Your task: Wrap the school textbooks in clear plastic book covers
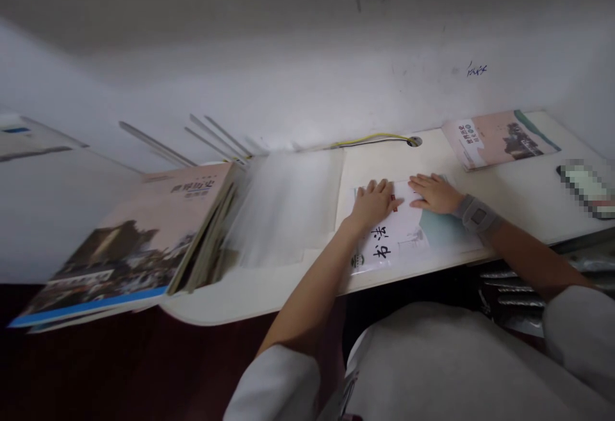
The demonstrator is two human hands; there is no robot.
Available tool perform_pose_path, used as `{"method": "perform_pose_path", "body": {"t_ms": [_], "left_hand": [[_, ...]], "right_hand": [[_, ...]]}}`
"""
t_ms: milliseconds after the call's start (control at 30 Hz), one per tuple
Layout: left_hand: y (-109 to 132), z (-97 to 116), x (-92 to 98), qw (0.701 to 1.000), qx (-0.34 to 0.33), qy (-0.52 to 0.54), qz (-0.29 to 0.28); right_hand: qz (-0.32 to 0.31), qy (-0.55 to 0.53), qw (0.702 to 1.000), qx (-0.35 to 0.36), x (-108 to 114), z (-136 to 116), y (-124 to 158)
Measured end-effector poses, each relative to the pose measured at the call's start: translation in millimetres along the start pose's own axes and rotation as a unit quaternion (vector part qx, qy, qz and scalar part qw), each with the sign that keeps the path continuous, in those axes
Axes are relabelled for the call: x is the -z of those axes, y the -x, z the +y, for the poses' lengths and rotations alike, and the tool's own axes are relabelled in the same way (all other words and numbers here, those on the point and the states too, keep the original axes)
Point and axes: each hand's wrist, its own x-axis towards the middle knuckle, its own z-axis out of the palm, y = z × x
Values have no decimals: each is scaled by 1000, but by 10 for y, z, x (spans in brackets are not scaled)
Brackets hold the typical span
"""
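Note:
A white and pale green book [408, 245] with large black characters on its cover lies on the desk in front of me. Its surface shines near the lower edge, like clear plastic. My left hand [373, 204] rests flat on the upper left part of the book, fingers extended. On the far edge lies my right hand [436, 195], fingers stretched out and apart, with a grey watch [478, 214] on that wrist. To the left of the book, a blurred stack of clear plastic sheets [288, 206] covers part of the desk.
A tall pile of books [163, 229] stands at the left, overhanging the front edge of the white desk [211, 305]. Another pinkish book [500, 139] lies at the back right, near a phone [589, 184]. A yellow cable [369, 138] runs along the wall into a hole.

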Motion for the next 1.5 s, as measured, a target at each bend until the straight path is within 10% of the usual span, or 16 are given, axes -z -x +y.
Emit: {"method": "perform_pose_path", "body": {"t_ms": [267,667,1067,1333,1500], "left_hand": [[108,-312,101,994,103,-19,42],[-255,-565,301,961,199,160,111],[872,-484,96,868,262,407,108],[1462,-66,-52,703,309,639,54],[1446,90,-109,735,295,602,103]], "right_hand": [[27,3,997,-67,-159,481,417],[47,8,994,-96,-220,400,425],[55,1,993,-102,-229,380,431],[75,-5,993,-94,-239,391,434],[64,-31,992,-104,-260,431,427]]}}
